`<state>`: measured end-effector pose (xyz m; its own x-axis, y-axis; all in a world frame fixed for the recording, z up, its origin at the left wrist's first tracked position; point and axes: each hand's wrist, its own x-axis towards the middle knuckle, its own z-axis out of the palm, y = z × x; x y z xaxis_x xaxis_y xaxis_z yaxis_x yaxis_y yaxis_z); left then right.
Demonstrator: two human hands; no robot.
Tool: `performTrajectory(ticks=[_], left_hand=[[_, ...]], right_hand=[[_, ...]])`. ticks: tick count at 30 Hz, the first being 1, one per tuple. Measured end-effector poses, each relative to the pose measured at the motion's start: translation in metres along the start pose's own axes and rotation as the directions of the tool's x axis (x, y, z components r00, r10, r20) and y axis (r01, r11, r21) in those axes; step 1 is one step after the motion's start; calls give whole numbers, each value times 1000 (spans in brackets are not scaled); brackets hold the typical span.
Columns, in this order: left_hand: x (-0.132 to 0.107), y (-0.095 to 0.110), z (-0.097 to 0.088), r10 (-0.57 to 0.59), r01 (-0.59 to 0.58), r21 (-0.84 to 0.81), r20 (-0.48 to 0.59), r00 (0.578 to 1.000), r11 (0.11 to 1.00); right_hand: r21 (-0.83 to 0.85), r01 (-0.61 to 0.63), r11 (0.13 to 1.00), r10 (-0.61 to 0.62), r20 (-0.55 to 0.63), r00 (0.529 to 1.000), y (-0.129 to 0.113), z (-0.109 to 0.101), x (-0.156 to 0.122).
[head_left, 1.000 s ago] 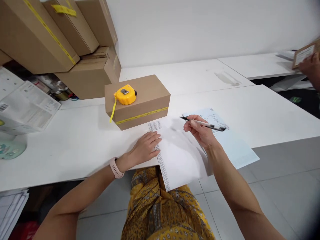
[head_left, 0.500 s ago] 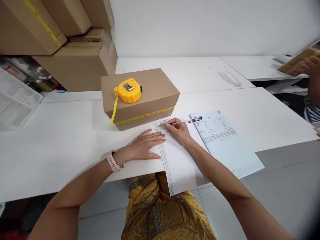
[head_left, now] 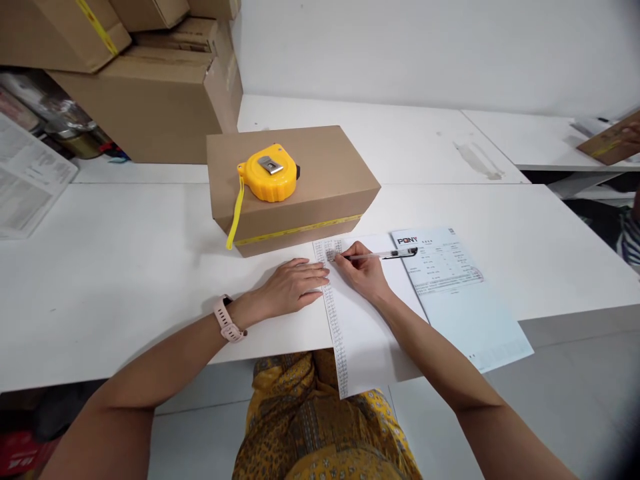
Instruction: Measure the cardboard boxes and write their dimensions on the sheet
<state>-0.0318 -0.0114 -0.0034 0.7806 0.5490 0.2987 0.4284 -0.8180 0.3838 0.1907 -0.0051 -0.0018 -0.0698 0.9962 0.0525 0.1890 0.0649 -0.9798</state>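
Pinched in my right hand (head_left: 367, 273) is a clear pen with a black cap end (head_left: 397, 253). Its tip rests near the top of a white sheet (head_left: 373, 353), by columns of small handwriting along the left side. My left hand (head_left: 293, 290) lies flat, fingers stretched out, with its fingertips on the sheet's left edge. Beyond both hands sits a closed cardboard box (head_left: 310, 157) with yellow tape on its side. A yellow tape measure (head_left: 270, 180) with a metal clip and yellow strap lies on top of it.
A printed document (head_left: 465, 313) lies right of the sheet, overhanging the front edge of the white table (head_left: 125, 267). Stacked cardboard boxes (head_left: 145, 107) stand at the back left, near a printed panel (head_left: 30, 173). At far right, another person's hand (head_left: 633, 133) holds a cardboard box (head_left: 607, 143).
The view has shifted slightly, so the box and documents appear further right. The pen lies flatter, and my left fingers are closer together. The other person's hand is now partly out of view.
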Motion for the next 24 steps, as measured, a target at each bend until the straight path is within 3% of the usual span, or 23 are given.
performTrajectory(ticks=[7, 24], left_hand=[[-1, 1, 4, 62, -53, 107, -83, 995, 993], [-1, 2, 6, 73, -56, 144, -112, 991, 988]], right_hand=[[-57, 41, 998, -40, 21, 999, 0, -1, 0], [-92, 59, 994, -57, 30, 998, 3, -1, 1]])
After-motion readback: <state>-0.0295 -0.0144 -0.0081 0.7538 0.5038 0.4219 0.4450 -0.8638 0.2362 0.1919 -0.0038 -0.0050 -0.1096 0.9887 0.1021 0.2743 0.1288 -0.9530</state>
